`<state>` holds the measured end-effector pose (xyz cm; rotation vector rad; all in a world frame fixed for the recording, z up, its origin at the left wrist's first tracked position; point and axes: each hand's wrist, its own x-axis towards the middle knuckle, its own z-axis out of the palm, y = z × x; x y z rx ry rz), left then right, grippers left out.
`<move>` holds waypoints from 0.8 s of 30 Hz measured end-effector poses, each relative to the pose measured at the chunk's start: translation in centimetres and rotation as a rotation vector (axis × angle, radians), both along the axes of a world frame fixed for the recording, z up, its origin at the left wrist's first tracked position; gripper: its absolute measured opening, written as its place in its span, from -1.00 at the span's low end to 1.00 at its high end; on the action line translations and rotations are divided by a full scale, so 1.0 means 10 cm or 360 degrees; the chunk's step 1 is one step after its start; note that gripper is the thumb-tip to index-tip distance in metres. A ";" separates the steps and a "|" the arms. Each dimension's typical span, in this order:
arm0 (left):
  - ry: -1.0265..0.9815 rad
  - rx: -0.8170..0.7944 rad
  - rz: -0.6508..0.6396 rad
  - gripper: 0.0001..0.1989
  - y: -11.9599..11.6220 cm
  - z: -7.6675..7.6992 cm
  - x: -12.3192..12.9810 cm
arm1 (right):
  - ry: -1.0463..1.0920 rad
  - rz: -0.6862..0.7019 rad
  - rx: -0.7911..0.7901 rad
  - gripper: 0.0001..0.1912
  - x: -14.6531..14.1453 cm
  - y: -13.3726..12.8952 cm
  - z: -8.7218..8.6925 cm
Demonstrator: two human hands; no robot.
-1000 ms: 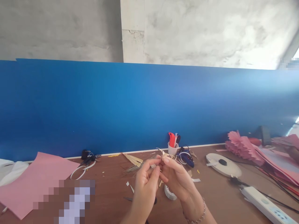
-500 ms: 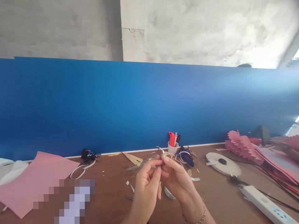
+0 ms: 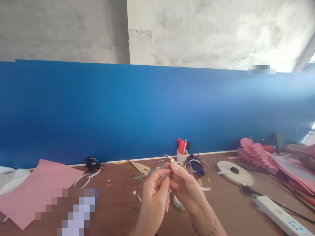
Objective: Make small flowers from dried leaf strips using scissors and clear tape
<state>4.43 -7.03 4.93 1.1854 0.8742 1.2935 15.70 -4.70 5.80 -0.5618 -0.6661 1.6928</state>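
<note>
Above the brown table, my left hand (image 3: 154,196) and my right hand (image 3: 191,188) meet fingertip to fingertip, both closed in a pinch. Between them is a small bundle of thin, pale, curled strips (image 3: 173,162). Its strip ends poke out above the fingers, and the fingers hide the lower part. A bracelet circles my right wrist. Just behind the hands lie a sheaf of thin grey-green stalks (image 3: 145,175) and a flat, pale straw-coloured piece (image 3: 139,167). Partly covered by my right hand, a roll of tape (image 3: 178,202) rests on the table.
A white cup (image 3: 181,156) holds a red-handled tool and pens, beside a blue object (image 3: 198,166). Pink paper (image 3: 41,190) and black-handled cutters (image 3: 94,167) lie left. On the right are a white disc (image 3: 235,173), a power strip (image 3: 283,214), cables and pleated pink paper (image 3: 258,154).
Both hands stay in nearly the same place. The curled strips between the fingertips have turned slightly, and the loop above my right thumb looks flatter.
</note>
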 end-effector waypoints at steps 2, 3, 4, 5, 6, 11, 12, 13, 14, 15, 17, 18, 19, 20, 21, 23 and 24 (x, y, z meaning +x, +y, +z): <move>0.0002 0.0000 -0.0005 -0.68 0.00 -0.01 0.00 | -0.0005 -0.0002 0.0007 -0.83 0.00 0.00 0.00; 0.0003 0.0004 -0.0008 -0.68 0.00 -0.01 0.00 | -0.0001 0.0002 0.0004 -0.83 0.00 0.00 -0.01; 0.0002 0.0008 -0.0011 -0.68 0.00 -0.01 -0.01 | 0.0010 0.0016 0.0001 -0.83 0.00 0.00 -0.01; -0.0001 0.0013 -0.0012 -0.67 -0.01 -0.01 -0.01 | 0.0021 0.0037 0.0000 -0.84 -0.01 -0.01 -0.01; -0.0004 0.0016 -0.0015 -0.67 -0.01 -0.01 -0.01 | 0.0028 0.0055 0.0002 -0.84 -0.01 -0.01 0.00; -0.0018 0.0002 -0.0003 -0.64 -0.03 0.01 -0.01 | 0.0013 -0.0003 0.0020 -0.82 -0.02 -0.01 0.01; -0.0021 -0.0003 0.0000 -0.63 -0.04 0.02 0.00 | -0.0001 -0.0017 0.0030 -0.81 -0.02 -0.02 0.02; -0.0023 -0.0007 0.0004 -0.63 -0.04 0.02 0.00 | -0.0027 -0.0020 0.0042 -0.81 -0.02 -0.02 0.02; -0.0021 -0.0013 0.0007 -0.63 -0.04 0.02 -0.01 | -0.0066 -0.0018 0.0057 -0.81 -0.02 -0.02 0.03; -0.0018 -0.0019 0.0013 -0.63 -0.04 0.02 -0.01 | -0.0114 -0.0019 0.0069 -0.80 -0.02 -0.03 0.04; -0.0016 -0.0027 0.0026 -0.64 -0.03 0.01 -0.01 | -0.0209 -0.0051 0.0082 -0.77 -0.02 -0.04 0.05; -0.0016 -0.0031 0.0029 -0.64 -0.02 0.01 -0.02 | -0.0248 -0.0079 0.0085 -0.76 -0.01 -0.04 0.06; -0.0019 -0.0035 0.0035 -0.64 -0.02 0.00 -0.02 | -0.0277 -0.0118 0.0096 -0.75 -0.01 -0.04 0.06; -0.0024 -0.0038 0.0035 -0.63 -0.01 0.00 -0.02 | -0.0302 -0.0154 0.0113 -0.74 -0.01 -0.04 0.06; -0.0029 -0.0041 0.0037 -0.63 0.00 -0.01 -0.02 | -0.0324 -0.0186 0.0136 -0.74 -0.02 -0.04 0.06; -0.0038 -0.0035 0.0048 -0.63 0.00 0.00 -0.02 | -0.0356 -0.0216 0.0188 -0.74 -0.02 -0.04 0.05; -0.0045 -0.0025 0.0063 -0.63 0.00 0.01 -0.02 | -0.0364 -0.0219 0.0203 -0.74 -0.02 -0.03 0.05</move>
